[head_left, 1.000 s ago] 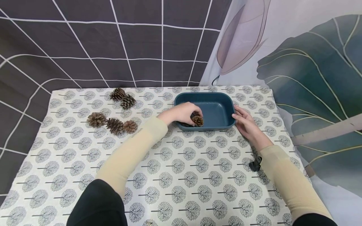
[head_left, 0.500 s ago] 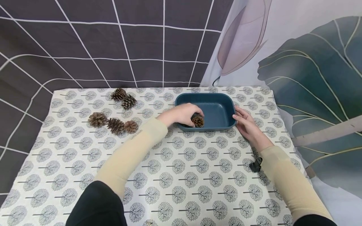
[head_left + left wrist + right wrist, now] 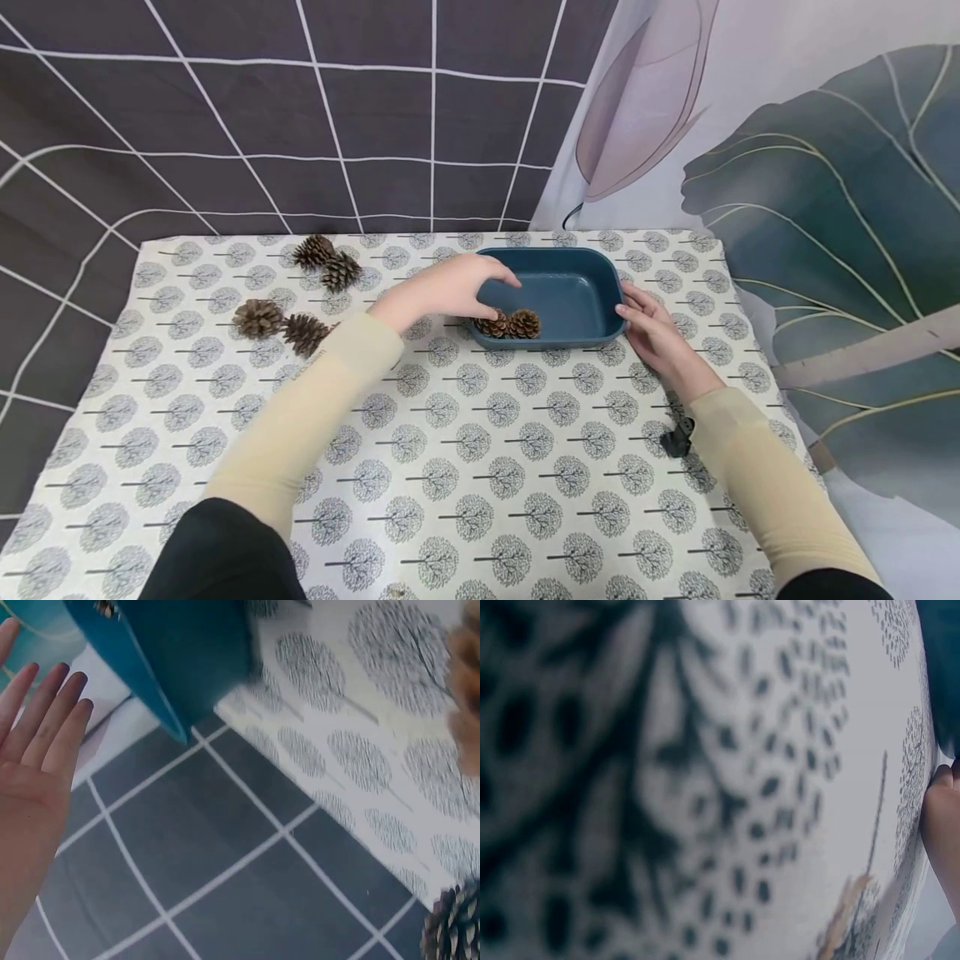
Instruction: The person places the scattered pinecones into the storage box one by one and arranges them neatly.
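Right now we have the left hand point(image 3: 453, 287) at nine o'clock of the blue tub point(image 3: 573, 308), thumb and fingers spread in a wide arch over its left end, and we see nothing held between them. Just under the thumb, two pine cones sit side by side inside the tub: one cone point(image 3: 492, 324) towards eight o'clock, the other cone point(image 3: 523, 323) nearer seven. Contact between thumb and cone? We can't tell from here.

Across at about three to four o'clock, the right hand point(image 3: 654, 333) rests fairly straight fingers against the tub's outer end, steadying it, as we read it.

Out on the tree-print cloth point(image 3: 465, 467), towards ten o'clock of the tub, we've a back pair, a dark cone point(image 3: 312, 250) and its neighbour point(image 3: 341, 272), close together. Closer to nine o'clock lie a rounder cone point(image 3: 257, 318) and a spiky cone point(image 3: 303, 334), with the left sleeve point(image 3: 300, 433) covering part of the area just past them.

So we'd call this step the letting-go, with the cones resting on the tub floor. We judge the next move calls for the left hand to lift clear of the rim, swing towards nine o'clock and narrow on a loose cone, while the right keeps the tub steady.
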### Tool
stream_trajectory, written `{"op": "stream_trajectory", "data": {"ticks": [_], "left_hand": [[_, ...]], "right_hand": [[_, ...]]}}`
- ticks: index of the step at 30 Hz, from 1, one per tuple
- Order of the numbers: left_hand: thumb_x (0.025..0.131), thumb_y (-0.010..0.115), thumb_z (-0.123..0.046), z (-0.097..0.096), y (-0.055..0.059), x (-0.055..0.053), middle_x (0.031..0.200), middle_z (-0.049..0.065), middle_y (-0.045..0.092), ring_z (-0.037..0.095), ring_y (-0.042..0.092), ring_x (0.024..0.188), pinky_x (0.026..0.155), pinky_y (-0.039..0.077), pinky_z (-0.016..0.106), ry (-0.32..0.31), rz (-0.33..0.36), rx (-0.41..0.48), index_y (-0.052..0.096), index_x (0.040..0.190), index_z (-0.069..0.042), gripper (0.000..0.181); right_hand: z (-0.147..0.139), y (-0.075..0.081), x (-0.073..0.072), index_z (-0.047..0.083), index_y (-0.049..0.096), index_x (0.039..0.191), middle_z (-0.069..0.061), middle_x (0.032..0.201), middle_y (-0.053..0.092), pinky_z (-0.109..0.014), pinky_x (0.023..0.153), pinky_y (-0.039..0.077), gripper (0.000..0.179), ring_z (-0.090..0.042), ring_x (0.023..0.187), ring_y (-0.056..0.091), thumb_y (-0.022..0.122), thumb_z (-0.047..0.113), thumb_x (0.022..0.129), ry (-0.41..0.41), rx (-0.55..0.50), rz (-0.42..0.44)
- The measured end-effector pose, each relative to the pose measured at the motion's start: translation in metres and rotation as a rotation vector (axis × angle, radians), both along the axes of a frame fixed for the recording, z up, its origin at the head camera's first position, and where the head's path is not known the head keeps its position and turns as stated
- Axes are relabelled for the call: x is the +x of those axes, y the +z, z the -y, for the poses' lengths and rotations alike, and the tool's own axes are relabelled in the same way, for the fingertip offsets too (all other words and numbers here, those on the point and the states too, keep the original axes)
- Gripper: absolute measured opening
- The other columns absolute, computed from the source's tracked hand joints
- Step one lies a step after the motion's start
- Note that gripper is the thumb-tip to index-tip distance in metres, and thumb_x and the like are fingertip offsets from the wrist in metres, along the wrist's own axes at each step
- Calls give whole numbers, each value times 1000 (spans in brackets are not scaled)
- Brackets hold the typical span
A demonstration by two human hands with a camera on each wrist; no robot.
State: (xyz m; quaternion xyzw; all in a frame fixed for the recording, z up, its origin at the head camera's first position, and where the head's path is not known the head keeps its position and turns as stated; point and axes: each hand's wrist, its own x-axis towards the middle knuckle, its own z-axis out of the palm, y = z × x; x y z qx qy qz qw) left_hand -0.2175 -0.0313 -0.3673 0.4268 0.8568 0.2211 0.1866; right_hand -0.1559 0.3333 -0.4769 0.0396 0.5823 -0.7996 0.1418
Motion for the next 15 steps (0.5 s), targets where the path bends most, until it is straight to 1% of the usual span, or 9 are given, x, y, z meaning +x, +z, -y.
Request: {"op": "stream_trajectory", "data": {"ticks": [2, 4, 7, 9, 10, 11, 13, 15], "left_hand": [[95, 80, -16, 8, 4, 0, 153, 9, 62, 30, 53, 148, 130, 39, 45, 13, -11, 4, 64, 144, -8, 52], [94, 80, -15, 17, 6, 1, 152, 9, 63, 31, 55, 146, 129, 40, 45, 26, -20, 11, 64, 144, -7, 53], [93, 82, -15, 32, 7, 2, 150, 10, 64, 32, 57, 143, 128, 41, 48, 53, -28, 14, 64, 144, -7, 54], [93, 82, -14, 43, 7, 5, 150, 10, 64, 33, 57, 143, 128, 41, 50, 77, -13, 10, 64, 144, -7, 55], [93, 82, -14, 48, 8, 6, 150, 11, 64, 33, 56, 144, 128, 40, 51, 88, -1, 7, 63, 144, -7, 55], [92, 81, -14, 53, 7, 8, 151, 11, 64, 34, 55, 145, 129, 39, 52, 99, 9, 4, 63, 145, -7, 56], [92, 81, -13, 64, 7, 12, 151, 11, 64, 34, 55, 146, 129, 39, 53, 113, 25, -5, 63, 145, -7, 56], [92, 81, -12, 74, 6, 15, 151, 13, 64, 36, 57, 143, 128, 40, 54, 115, 32, -17, 63, 144, -6, 55]], "right_hand": [[0, 1, 0, -3, 8, 167, -20, 175, 7, -11, 110, 50, 75, 3, 126, 61, 54, -2, 107, 4, 2, -4], [0, 1, 1, -2, 11, 167, -17, 175, 14, -11, 110, 50, 75, 3, 127, 61, 55, -1, 107, 3, 7, -8], [-1, 0, 1, 1, 19, 167, -8, 169, 37, -12, 110, 51, 72, 2, 127, 62, 57, 0, 106, -4, 1, -14], [-1, -1, 1, 1, 23, 166, -1, 160, 50, -13, 110, 51, 70, 0, 127, 63, 57, -1, 106, -10, -9, -21], [-1, -1, 1, 1, 24, 166, 2, 156, 54, -13, 110, 51, 69, 0, 127, 63, 57, -2, 106, -11, -13, -25], [-1, -1, 1, 2, 25, 165, 5, 152, 57, -13, 110, 51, 68, 0, 127, 63, 57, -2, 106, -13, -17, -23], [-1, 0, 1, 2, 25, 166, 6, 152, 57, -13, 109, 52, 68, 0, 126, 64, 57, -1, 106, -11, -17, -20], [0, 1, 2, 1, 23, 166, 0, 159, 52, -13, 108, 53, 69, 0, 126, 64, 57, -1, 106, -12, -7, -16]]}}
